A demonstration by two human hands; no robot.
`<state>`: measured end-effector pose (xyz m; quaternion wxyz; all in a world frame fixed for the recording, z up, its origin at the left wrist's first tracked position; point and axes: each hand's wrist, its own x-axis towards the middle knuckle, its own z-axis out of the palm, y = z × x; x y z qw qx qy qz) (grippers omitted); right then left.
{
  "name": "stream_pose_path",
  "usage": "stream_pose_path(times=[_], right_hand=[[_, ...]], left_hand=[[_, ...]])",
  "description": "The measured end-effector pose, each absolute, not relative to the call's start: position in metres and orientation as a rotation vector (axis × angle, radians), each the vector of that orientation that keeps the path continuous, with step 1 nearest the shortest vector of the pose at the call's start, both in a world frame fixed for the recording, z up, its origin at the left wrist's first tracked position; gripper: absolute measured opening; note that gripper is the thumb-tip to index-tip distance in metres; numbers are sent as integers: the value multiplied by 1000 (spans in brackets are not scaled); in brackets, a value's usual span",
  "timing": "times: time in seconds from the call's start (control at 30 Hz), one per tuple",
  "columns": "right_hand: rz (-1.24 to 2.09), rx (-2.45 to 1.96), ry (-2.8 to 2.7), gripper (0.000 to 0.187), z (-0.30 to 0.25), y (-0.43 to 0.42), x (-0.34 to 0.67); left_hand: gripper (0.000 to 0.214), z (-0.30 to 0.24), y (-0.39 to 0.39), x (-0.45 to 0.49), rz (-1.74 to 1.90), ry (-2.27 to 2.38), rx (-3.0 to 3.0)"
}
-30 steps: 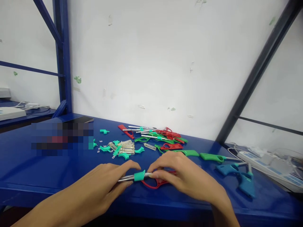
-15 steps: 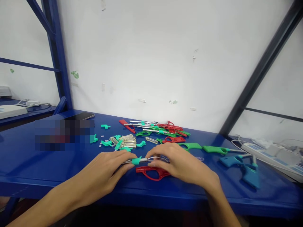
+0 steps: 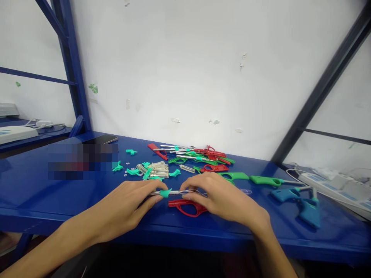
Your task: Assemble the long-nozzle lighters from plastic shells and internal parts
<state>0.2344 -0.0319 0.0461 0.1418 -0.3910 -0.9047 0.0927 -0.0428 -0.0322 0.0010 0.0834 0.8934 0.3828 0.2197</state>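
Observation:
My left hand and my right hand meet over the blue table. Between them they pinch a thin metal tube with a teal plastic collar. The left fingers grip the tube's left end, the right fingers grip its right end, where thin wires show. A red plastic handle shell lies flat on the table just below the tube, partly under my right hand.
Behind the hands lie a heap of metal tubes and teal parts and a pile of red and green handle shells. Green handles and teal assembled pieces lie to the right. A white power strip sits far right.
The tube has come up off the red handle shell, which now lies free on the table. Both hands keep their grip; the view has shifted slightly.

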Motion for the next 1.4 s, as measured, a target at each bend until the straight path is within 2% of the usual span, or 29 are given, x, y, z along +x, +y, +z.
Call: stream_pose_path(times=[0.37, 1.1, 1.4], right_hand=[[284, -1157, -2596, 21, 50, -37, 228], [255, -1088, -2653, 11, 46, -36, 229], [313, -1119, -2645, 14, 50, -39, 227]], left_hand=[[35, -5, -31, -50, 580, 1105, 2826], [34, 2, -42, -51, 462, 1168, 2833], [28, 4, -48, -48, 489, 1121, 2835]])
